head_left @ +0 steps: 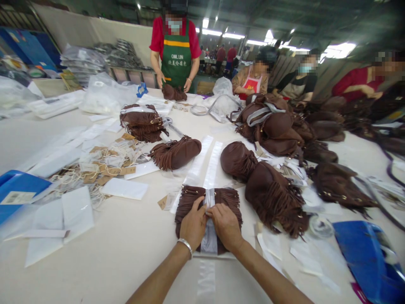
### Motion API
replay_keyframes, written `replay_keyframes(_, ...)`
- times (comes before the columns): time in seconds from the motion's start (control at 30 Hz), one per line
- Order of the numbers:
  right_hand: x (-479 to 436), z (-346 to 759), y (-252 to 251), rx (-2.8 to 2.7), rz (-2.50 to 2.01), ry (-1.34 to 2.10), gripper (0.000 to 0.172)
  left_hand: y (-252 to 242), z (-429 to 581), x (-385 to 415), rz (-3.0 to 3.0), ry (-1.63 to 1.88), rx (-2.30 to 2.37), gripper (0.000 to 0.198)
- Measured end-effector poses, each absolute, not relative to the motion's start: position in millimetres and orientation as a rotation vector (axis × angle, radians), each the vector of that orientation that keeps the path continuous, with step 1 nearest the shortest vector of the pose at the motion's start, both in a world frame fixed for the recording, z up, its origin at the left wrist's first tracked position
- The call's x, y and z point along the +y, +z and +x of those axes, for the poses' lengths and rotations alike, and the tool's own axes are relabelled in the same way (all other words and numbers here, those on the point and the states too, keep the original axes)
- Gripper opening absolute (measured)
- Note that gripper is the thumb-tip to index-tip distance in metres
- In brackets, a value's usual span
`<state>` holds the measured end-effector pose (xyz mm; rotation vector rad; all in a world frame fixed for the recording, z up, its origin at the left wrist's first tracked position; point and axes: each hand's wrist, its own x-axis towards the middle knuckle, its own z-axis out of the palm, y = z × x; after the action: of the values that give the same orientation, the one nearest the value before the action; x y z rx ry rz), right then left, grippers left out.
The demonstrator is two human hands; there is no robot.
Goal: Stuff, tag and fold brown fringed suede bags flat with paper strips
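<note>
A brown fringed bag (232,202) with small gold rings lies flat in front of me. Down its middle runs a shiny grey-white strip (209,240), which looks like plastic wrapping or a wrapped strap. My left hand (192,224) rests on the bag's left half, its thumb and fingers closed on the strip. From the right, my right hand (225,226) pinches the same strip, and the fingertips of both hands meet near the bag's upper middle. Under the bag, a pale sheet edge shows at the front. Long translucent strips (212,164) lie on the table beyond it.
More brown fringed bags (272,196) lie close on the right, with a large pile (268,122) behind. Tags with strings (104,169) and white packets (125,188) cover the left. Blue plastic packages (368,257) sit at both sides. A co-worker in a green apron (176,59) stands opposite.
</note>
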<state>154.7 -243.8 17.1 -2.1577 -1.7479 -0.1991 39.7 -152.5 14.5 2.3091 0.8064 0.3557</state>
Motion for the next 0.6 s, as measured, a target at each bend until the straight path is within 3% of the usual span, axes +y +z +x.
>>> replay_keyframes(0.33, -243.2, 148.4, 23.9, -1.878, -2.134, -0.313, 0.009, 8.4, 40.3, -152.1, 2.238, 0.470, 0.798, 0.057)
replay_keyframes(0.6, -245.2, 149.5, 21.0, -1.904, -2.102, -0.312, 0.011, 12.9, 42.0, -152.6, 2.257, 0.418, 0.831, 0.060)
